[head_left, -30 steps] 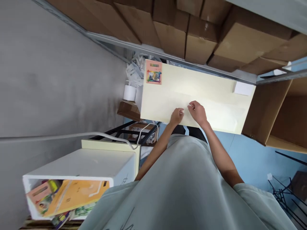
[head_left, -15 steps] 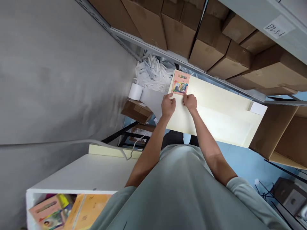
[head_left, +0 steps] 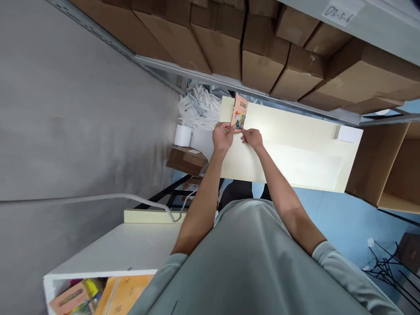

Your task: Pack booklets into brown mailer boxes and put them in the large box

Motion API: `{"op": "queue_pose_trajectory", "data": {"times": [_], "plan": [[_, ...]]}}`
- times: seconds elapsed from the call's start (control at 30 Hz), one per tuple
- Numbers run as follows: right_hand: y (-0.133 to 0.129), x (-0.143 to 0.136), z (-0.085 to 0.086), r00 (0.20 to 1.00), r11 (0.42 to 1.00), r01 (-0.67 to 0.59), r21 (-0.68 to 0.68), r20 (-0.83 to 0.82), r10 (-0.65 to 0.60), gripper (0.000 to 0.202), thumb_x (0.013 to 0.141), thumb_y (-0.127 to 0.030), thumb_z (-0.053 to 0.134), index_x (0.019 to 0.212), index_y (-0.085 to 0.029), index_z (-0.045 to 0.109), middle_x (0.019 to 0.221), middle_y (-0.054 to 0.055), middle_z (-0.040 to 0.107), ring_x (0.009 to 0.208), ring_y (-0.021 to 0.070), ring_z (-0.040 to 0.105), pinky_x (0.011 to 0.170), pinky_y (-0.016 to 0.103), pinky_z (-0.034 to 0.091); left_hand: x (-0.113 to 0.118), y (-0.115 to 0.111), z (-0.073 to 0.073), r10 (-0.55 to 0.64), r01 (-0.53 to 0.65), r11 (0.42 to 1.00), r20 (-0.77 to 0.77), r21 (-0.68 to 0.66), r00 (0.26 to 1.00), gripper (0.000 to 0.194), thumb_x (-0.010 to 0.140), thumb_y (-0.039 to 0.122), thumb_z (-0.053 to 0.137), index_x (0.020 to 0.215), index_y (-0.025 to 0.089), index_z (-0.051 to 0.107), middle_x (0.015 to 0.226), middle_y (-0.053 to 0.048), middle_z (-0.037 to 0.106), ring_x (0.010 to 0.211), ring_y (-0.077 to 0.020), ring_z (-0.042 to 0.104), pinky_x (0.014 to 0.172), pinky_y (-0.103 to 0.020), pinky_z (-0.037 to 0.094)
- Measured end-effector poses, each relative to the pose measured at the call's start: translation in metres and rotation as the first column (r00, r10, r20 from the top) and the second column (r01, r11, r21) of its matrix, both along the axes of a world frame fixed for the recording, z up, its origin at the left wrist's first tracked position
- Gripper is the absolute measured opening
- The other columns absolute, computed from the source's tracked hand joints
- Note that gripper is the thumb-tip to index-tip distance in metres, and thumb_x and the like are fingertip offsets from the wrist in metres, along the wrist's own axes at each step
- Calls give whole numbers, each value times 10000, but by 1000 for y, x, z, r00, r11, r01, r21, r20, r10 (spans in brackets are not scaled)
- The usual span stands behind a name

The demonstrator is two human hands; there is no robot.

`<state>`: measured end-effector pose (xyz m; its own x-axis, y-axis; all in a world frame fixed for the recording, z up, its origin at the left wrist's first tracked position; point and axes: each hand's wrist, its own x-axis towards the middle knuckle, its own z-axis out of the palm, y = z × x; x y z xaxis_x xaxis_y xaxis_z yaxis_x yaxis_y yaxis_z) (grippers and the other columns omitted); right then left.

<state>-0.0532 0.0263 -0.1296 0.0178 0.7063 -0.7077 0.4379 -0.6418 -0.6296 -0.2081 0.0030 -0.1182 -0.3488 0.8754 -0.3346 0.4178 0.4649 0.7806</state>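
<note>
A flat pink printed booklet (head_left: 239, 114) with a colourful picture on its face is held over the cream tabletop (head_left: 295, 148), near its left end. It looks turned or bent, so its face shows narrower. My left hand (head_left: 223, 137) pinches its lower left corner. At the lower right corner, the fingers of my right hand (head_left: 253, 138) are closed on the edge. The booklet's back is hidden.
Cardboard boxes (head_left: 262, 65) fill a shelf above the table's far edge. A white pile (head_left: 201, 107) and a paper roll (head_left: 183, 135) lie to the left. An open carton (head_left: 376, 166) stands right. A white block (head_left: 348, 134) sits on the table's right end.
The booklet has turned from facing me flat to a narrower, angled view. My left hand has closed on its lower left corner. The head view has shifted a little.
</note>
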Motion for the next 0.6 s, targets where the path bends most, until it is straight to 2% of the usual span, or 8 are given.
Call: {"op": "queue_pose_trajectory", "data": {"times": [0.07,0.13,0.2,0.33,0.43,0.53,0.6], "plan": [[-16,30,5,988,993,63,105,-149,-46,214,1041,-396,664,985,-202,735,949,41,830,791,162,769,787,281,596,18,-20,16,-65,61,997,72,45,995,207,990,321,671,1045,158,786,1075,-60,721,833,-160,670,831,-282,555],[-42,74,12,956,975,141,171,-279,-89,281,1006,-458,684,1121,-209,747,1039,49,833,930,187,785,805,286,606,46,-45,28,-114,107,993,145,54,983,250,1001,379,665,1066,173,790,1102,-55,738,867,-163,679,826,-274,557],[-75,128,20,933,968,185,168,-340,-119,376,954,-528,719,1159,-215,757,1038,50,831,960,207,787,817,303,612,85,-72,34,-148,153,988,204,-7,968,272,1002,419,661,1076,190,786,1084,-49,757,888,-172,690,811,-273,559],[-147,248,33,958,965,234,116,-195,-209,410,867,-582,755,1017,-202,784,852,37,799,845,221,760,790,328,600,189,-119,26,-256,306,943,300,-130,919,262,991,440,660,1025,201,759,936,-32,769,837,-184,701,754,-283,552],[-190,332,40,961,952,275,131,-36,-273,416,857,-590,720,965,-195,792,826,35,793,824,229,734,790,343,596,273,-145,17,-388,460,873,338,-163,857,212,980,414,674,970,213,741,908,-30,777,813,-191,709,762,-301,553],[-216,400,43,938,936,319,146,91,-334,440,853,-591,705,1004,-193,813,930,51,824,857,237,734,826,361,608,343,-157,10,-514,578,798,309,-170,800,183,977,406,694,981,232,750,994,-46,795,882,-215,726,827,-332,566],[-223,434,42,917,921,353,165,135,-375,442,853,-578,711,1034,-191,823,1014,68,837,882,242,741,854,372,614,377,-156,5,-588,629,762,245,-151,771,178,977,401,702,982,234,763,1031,-67,793,941,-241,725,877,-364,565]]}}
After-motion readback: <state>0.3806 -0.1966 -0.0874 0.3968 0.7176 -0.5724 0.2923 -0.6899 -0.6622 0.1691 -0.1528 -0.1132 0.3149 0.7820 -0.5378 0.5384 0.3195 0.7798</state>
